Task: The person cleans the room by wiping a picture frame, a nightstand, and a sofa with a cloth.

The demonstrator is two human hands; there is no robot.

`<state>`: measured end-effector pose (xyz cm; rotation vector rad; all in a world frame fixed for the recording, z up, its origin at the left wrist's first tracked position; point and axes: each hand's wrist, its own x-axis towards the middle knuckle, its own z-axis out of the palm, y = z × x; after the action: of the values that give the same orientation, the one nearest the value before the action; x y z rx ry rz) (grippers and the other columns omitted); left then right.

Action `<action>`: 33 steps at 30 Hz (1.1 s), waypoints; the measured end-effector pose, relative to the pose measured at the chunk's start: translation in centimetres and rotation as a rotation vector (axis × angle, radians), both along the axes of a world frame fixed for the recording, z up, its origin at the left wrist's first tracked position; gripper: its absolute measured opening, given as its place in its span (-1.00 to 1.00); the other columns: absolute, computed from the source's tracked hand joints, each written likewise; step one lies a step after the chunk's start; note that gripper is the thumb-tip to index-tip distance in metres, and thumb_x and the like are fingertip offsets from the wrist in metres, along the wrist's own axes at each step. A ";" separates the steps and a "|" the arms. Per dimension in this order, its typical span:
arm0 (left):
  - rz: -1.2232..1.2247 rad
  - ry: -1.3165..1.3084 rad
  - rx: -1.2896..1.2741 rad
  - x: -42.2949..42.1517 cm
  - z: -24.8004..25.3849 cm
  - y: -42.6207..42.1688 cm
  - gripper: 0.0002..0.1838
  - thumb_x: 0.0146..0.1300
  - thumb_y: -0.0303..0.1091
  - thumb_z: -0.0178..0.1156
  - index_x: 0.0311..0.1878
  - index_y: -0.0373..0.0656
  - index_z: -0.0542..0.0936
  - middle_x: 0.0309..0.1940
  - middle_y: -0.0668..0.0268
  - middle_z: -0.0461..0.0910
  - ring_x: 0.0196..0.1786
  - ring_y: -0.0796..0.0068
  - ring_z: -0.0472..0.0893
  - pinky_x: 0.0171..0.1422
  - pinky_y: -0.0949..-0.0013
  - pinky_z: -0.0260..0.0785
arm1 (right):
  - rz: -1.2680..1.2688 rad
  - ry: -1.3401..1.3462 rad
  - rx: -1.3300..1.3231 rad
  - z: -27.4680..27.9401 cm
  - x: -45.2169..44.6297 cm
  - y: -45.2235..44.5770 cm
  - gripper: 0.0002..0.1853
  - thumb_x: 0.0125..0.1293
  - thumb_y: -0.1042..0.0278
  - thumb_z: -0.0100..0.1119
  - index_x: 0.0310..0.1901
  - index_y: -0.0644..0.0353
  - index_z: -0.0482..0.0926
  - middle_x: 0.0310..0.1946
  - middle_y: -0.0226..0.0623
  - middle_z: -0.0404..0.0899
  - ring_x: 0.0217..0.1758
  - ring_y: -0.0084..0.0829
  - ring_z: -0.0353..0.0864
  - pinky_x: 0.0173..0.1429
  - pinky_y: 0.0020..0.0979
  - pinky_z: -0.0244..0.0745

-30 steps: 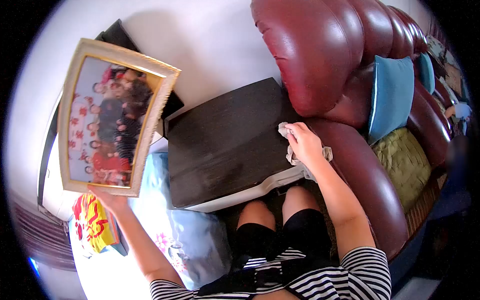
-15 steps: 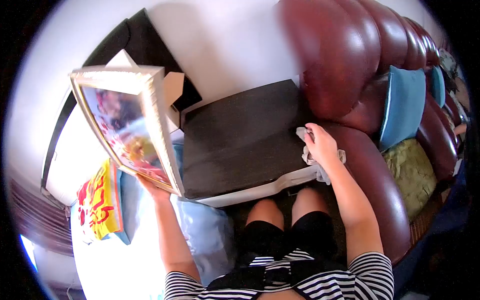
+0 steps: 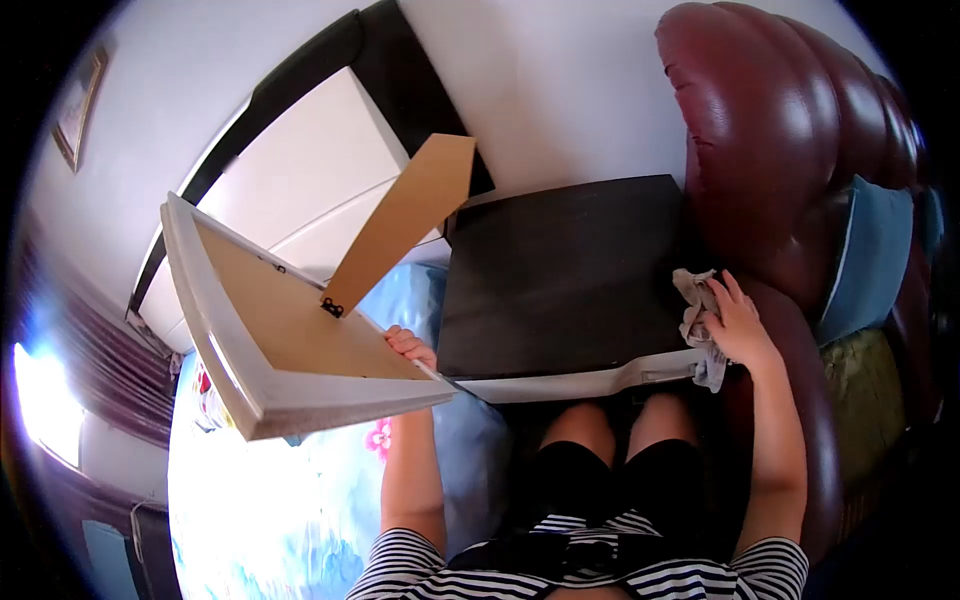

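A white picture frame (image 3: 262,400) is up in the air at the left, gripped at its lower right edge by my left hand (image 3: 411,346). Its brown backing faces me, and a tan easel stand (image 3: 408,210) sticks out from it on a small black hinge. The picture side is hidden. At the right, my right hand (image 3: 738,322) is closed on a crumpled greyish cloth (image 3: 697,310). This cloth lies at the right edge of a dark-topped bedside table (image 3: 565,275) and hangs over its front corner.
Left of the table is a bed with a blue and white cover (image 3: 300,500) and a dark and cream headboard (image 3: 310,170). A maroon leather sofa (image 3: 765,110) with a blue cushion (image 3: 870,255) stands close on the right. Another frame (image 3: 80,110) hangs on the wall.
My left hand has turned the picture frame, so its back and stand now face me instead of the picture. My right hand stays at the cloth by the table's right edge. The view has shifted left.
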<state>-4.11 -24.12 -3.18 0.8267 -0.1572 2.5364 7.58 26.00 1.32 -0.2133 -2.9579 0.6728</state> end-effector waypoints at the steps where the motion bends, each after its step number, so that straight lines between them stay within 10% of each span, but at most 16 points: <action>1: 0.013 -0.008 -0.002 0.3 -0.1 0.1 -0.78 0.37 -0.28 -0.12 -0.17 -0.16 0.49 -0.27 0.33 0.55 -0.20 0.50 0.54 -0.04 0.42 0.33 | -0.026 -0.013 0.000 -0.3 0.1 0.4 -0.38 0.26 0.14 0.01 0.32 0.14 0.16 0.40 -0.06 -0.01 0.39 0.09 0.08 0.44 -0.11 -0.02; 7: 0.018 -0.168 0.021 1.5 1.2 1.2 -0.82 0.30 -0.31 -0.09 -0.33 -0.12 0.47 -0.43 0.40 0.48 -0.32 0.58 0.48 -0.17 0.48 0.29 | -0.066 -0.067 0.194 2.9 1.0 -1.3 -0.56 0.25 0.22 0.02 0.11 0.27 0.42 0.21 -0.01 0.32 0.30 -0.03 0.25 0.33 -0.15 0.17; 13: 0.080 -0.228 0.069 2.3 1.8 1.3 -0.86 0.28 -0.31 -0.06 -0.38 -0.07 0.44 -0.48 0.43 0.45 -0.37 0.58 0.47 -0.23 0.46 0.30 | 0.100 0.179 -0.430 3.7 -1.9 -1.7 -0.70 0.31 0.28 0.05 -0.04 0.32 0.45 -0.22 -0.15 0.53 -0.13 -0.34 0.51 0.00 -0.36 0.37; 15: 0.090 -0.213 0.058 1.3 1.0 0.3 -0.86 0.28 -0.31 -0.05 -0.38 -0.07 0.44 -0.48 0.43 0.45 -0.38 0.58 0.47 -0.25 0.46 0.30 | 0.109 0.234 -1.045 4.7 -3.3 -1.6 -0.72 0.34 0.27 0.03 -0.04 0.29 0.46 -0.28 -0.25 0.51 -0.18 -0.55 0.45 -0.02 -0.45 0.36; 19: 0.181 -0.131 0.018 1.1 -0.1 -0.9 -0.82 0.31 -0.34 -0.07 -0.31 -0.19 0.48 -0.40 0.32 0.53 -0.36 0.54 0.50 -0.24 0.45 0.35 | 0.050 0.323 -1.172 8.2 -6.2 -2.2 -0.71 0.36 0.28 0.02 -0.02 0.29 0.46 -0.25 -0.30 0.51 -0.15 -0.63 0.41 0.00 -0.49 0.36; 23: 0.236 -0.133 0.005 1.3 -1.6 -2.7 -0.82 0.32 -0.36 -0.08 -0.27 -0.22 0.47 -0.37 0.28 0.53 -0.33 0.49 0.52 -0.22 0.42 0.38 | 0.031 0.595 -0.065 3.4 -10.8 -0.4 -0.53 0.25 0.19 0.09 0.16 0.19 0.39 0.05 0.04 0.45 0.08 0.01 0.45 0.19 -0.20 0.33; 25: 0.258 -0.161 0.001 1.7 -2.1 -3.5 -0.82 0.32 -0.36 -0.09 -0.27 -0.22 0.48 -0.37 0.27 0.53 -0.33 0.48 0.52 -0.21 0.41 0.38 | 0.035 0.510 0.195 1.8 -11.0 -1.0 -0.48 0.24 0.15 0.11 0.22 0.11 0.35 0.17 0.01 0.34 0.22 -0.04 0.33 0.25 -0.11 0.25; 30: 0.327 -0.207 0.023 2.5 -1.7 -2.9 -0.81 0.33 -0.37 -0.10 -0.25 -0.23 0.48 -0.37 0.25 0.53 -0.33 0.48 0.52 -0.22 0.42 0.37 | 0.131 0.106 0.568 -2.8 -10.3 -2.3 -0.42 0.27 -0.11 -0.04 0.26 -0.03 0.33 0.35 -0.02 0.11 0.38 0.01 0.11 0.37 -0.07 0.10; 33: 0.333 -0.236 0.022 2.0 -2.1 -2.8 -0.81 0.33 -0.36 -0.10 -0.27 -0.22 0.48 -0.38 0.26 0.52 -0.34 0.48 0.52 -0.23 0.44 0.36 | 0.145 0.120 0.305 -4.9 -12.9 -2.6 -0.42 0.24 -0.10 0.01 0.24 -0.02 0.37 0.36 -0.03 0.08 0.37 0.01 0.14 0.37 -0.07 0.12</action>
<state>-2.12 -26.96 -5.27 0.5991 -0.1319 2.9480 -5.29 23.39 -3.59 0.0648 -2.9271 0.2297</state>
